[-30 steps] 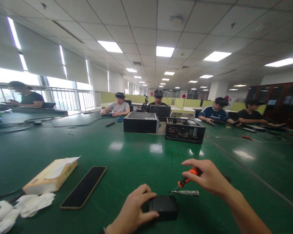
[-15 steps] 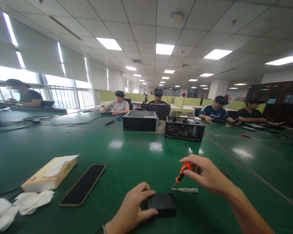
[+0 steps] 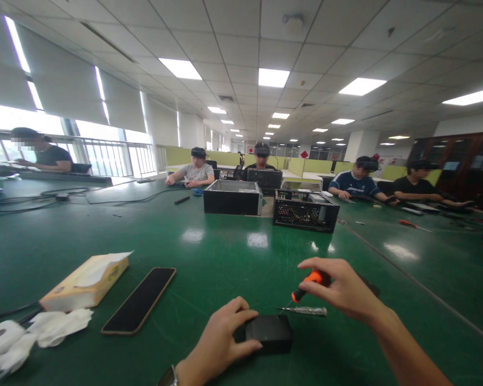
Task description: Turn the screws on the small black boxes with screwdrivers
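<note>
Left hand [image 3: 225,333] clasps black box [image 3: 269,333] toward bench's [image 3: 209,252] near edge; right hand [image 3: 340,284] pinches orange screwdriver [image 3: 297,295], newly tilted lower, job likely unfinished.

Bright ceiling lights [image 3: 274,78], tabletop [image 3: 225,252] glare, stretched edges

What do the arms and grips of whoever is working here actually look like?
They are human: the left grip and right grip are ungloved hands with fingers and thumbs. A watch with a dark face and silvery edge sits on the left wrist, partly cut off. The right forearm shows no sleeve, and no cables are visible on either arm.
</note>
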`<state>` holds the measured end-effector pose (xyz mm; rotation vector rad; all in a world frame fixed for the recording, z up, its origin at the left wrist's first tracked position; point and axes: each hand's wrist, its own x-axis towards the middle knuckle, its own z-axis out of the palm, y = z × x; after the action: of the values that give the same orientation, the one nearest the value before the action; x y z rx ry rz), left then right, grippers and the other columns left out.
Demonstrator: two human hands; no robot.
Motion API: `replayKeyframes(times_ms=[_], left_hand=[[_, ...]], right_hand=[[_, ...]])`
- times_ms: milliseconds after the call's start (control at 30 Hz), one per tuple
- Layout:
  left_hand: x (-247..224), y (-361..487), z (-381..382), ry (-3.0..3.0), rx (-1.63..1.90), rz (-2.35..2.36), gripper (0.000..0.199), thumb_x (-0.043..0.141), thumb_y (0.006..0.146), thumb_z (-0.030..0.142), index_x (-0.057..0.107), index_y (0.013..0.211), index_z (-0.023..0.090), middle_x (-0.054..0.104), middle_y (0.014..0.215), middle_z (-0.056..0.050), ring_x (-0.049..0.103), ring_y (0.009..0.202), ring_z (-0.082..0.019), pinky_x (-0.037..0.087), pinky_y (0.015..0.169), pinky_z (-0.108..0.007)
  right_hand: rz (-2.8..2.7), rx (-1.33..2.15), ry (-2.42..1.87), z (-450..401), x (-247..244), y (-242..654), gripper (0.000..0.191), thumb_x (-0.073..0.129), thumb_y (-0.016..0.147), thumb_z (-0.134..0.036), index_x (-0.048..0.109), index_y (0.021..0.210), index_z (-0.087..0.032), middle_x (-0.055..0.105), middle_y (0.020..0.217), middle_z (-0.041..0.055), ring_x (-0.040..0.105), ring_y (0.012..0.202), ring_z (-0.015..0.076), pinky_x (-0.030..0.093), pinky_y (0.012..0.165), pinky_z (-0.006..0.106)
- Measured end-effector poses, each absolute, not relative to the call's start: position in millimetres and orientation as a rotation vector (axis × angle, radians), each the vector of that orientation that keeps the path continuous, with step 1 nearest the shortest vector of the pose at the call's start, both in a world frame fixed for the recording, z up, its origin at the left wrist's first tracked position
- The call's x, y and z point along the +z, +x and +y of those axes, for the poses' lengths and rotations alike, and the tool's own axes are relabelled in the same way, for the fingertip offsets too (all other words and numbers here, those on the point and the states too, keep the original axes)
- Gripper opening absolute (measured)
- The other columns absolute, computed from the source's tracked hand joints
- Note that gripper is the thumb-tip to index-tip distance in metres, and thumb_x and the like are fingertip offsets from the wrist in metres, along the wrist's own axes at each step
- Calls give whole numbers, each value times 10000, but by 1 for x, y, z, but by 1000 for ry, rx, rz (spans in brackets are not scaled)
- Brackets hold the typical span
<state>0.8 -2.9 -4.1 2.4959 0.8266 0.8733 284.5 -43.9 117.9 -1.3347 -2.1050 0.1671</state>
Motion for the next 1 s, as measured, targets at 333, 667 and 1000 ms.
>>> replayKeyframes(times_ms=[333,667,1000], left_hand=[[-3,1,-3,2506,868,839,428,772,787,443,696,1129,197,614,980,-68,618,876,-230,509,764,-286],[2,0,-6,2494,796,872,399,761,811,392,686,1154,203,602,1019,-65,613,910,-228,505,801,-288],[0,-1,-7,2489,772,868,397,754,825,390,671,1171,215,583,1032,-60,598,929,-230,489,817,-296]], right_hand=[[-2019,137,-1280,-38,111,276,251,686,831,-426,691,913,-189,632,699,-2,513,550,124,435,532,245],[-1992,323,-1163,-41,110,280,322,602,891,-369,676,1169,-224,653,866,28,584,693,157,478,592,255],[-2042,421,-1143,-42,107,268,270,595,902,-328,664,1144,-230,635,875,19,559,705,151,458,614,255]])
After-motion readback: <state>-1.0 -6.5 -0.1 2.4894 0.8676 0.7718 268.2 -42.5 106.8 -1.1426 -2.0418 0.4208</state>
